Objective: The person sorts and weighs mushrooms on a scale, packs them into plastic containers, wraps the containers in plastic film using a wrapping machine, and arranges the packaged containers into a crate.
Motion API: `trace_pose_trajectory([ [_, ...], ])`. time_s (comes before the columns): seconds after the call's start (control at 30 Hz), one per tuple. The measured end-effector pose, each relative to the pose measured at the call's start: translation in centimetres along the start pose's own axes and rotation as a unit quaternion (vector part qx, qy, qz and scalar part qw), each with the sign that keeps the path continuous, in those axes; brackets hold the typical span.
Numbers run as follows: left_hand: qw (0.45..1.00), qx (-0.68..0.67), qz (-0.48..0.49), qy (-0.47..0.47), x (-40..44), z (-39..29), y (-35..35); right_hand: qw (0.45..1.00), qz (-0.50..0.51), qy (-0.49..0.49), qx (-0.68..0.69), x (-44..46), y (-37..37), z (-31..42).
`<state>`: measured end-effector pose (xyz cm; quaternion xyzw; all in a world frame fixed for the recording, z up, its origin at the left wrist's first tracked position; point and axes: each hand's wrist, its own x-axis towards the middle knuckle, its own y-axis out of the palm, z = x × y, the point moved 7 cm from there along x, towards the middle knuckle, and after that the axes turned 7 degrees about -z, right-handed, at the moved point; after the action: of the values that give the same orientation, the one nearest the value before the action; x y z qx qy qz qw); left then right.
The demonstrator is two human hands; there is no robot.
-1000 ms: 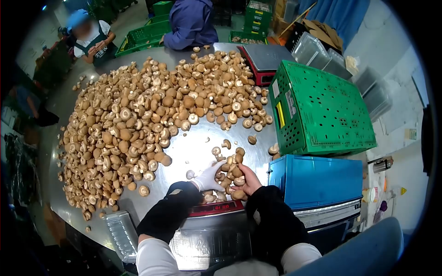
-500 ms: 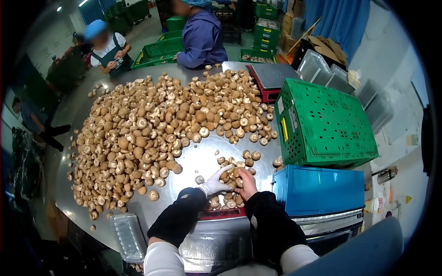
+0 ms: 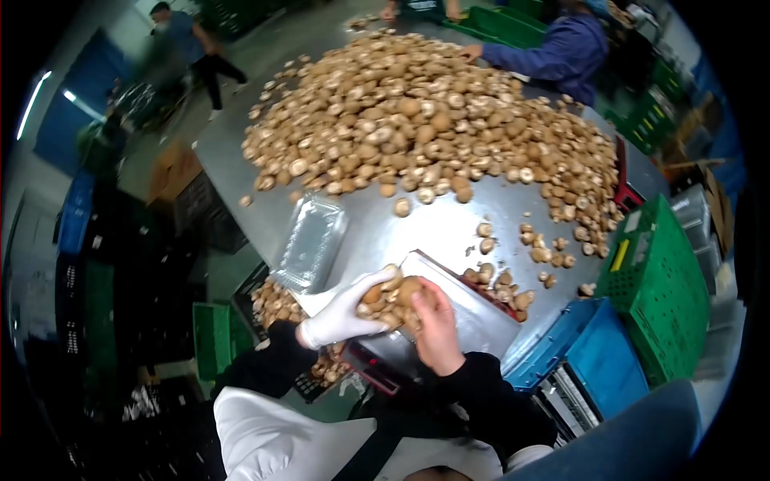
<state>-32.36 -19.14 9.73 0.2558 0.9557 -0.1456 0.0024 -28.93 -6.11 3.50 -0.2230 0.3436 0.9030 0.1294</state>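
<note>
Between them my two hands cradle a cluster of brown mushrooms over the near edge of the metal table. My left hand, in a white glove, curls around the cluster from the left. My bare right hand closes on it from the right. Just below is a red-edged scale, partly hidden by my hands and sleeves. A flat metal surface lies right of my right hand, with loose mushrooms along its far edge. Left of the hands rests a clear plastic tray.
A large heap of mushrooms covers the table's far part. At right stand a green crate and a blue bin. Below left, a crate holds more mushrooms. Across the table, a co-worker in a purple jacket reaches toward the heap.
My view has swung left and down. Both hands have moved left with mushrooms gathered in them, away from the small pile at the table's near edge. The purple-sleeved co-worker now reaches to the heap.
</note>
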Motion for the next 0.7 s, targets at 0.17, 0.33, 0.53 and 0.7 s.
trace_pose_trajectory([
  [0.17,0.962,-0.146,-0.135,-0.189,-15.1,4.0,-6.8,0.969,0.194,0.085,-0.128,-5.4,8.8,-11.7],
  [0.33,0.875,-0.198,-0.235,-0.375,-25.5,12.2,-10.6,0.885,0.315,0.102,-0.327,-6.5,11.7,-19.6],
  [0.53,0.878,0.01,-0.342,-0.334,-23.3,18.2,-15.6,0.898,0.35,0.053,-0.263,-7.5,8.2,-9.6],
  [0.7,0.964,0.066,-0.242,-0.087,-6.5,7.7,-11.8,0.925,-0.011,-0.222,-0.307,0.3,-6.7,4.9],
])
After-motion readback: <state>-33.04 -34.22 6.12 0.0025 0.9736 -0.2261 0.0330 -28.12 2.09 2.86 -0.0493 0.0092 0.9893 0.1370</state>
